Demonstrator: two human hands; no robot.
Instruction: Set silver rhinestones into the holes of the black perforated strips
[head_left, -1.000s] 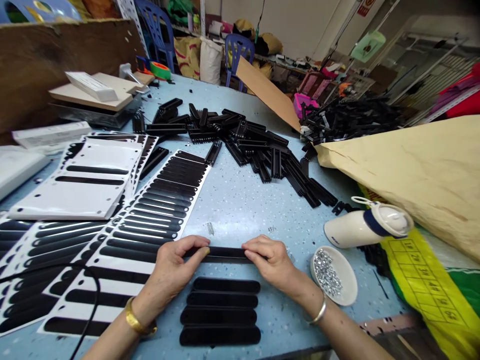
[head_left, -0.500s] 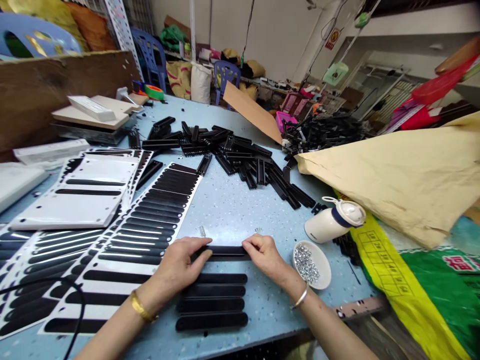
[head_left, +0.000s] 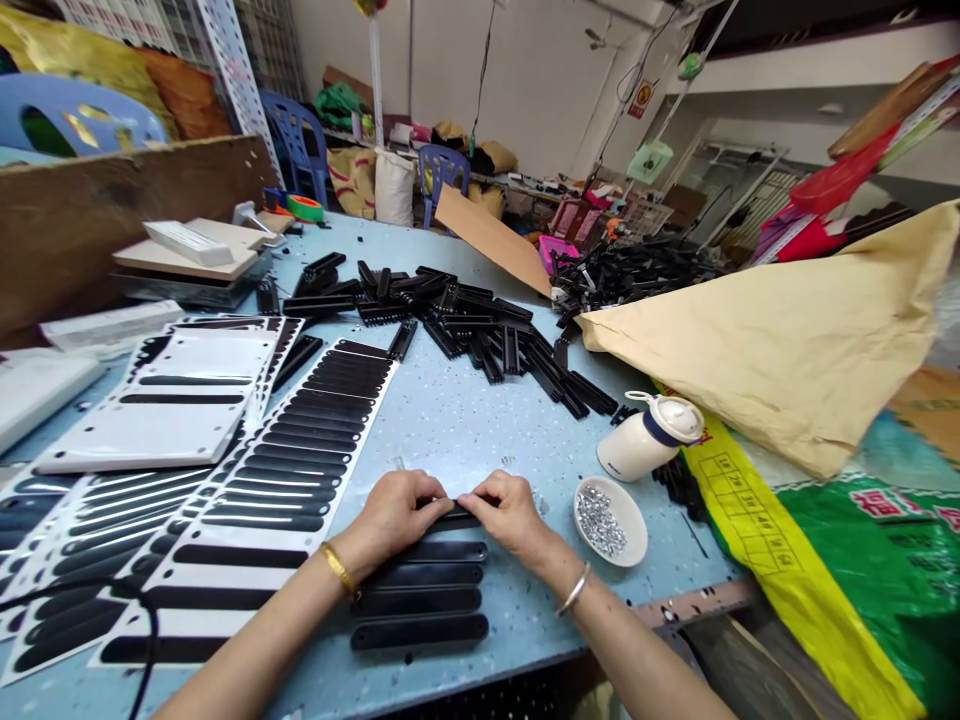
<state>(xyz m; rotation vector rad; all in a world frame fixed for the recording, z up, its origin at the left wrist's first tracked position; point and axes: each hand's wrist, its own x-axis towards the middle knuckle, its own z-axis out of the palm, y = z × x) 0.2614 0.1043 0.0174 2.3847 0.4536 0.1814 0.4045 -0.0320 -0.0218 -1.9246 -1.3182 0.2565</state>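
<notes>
My left hand and my right hand meet over a flat black strip at the near edge of the blue table, fingertips pressed on its middle. Three more black strips lie stacked in a row just below it, toward me. Left of my hands lies a white backing sheet lined with several black strip stickers. To the right, a small white dish holds shiny studs.
A pile of black plastic combs covers the table's middle. A white bottle lies on its side by a tan paper sack. More sticker sheets sit at left, and a black cable crosses near left.
Both hands slid inward along the black strip from its ends until the fingertips almost touch at its middle. The view tilted up and back.
</notes>
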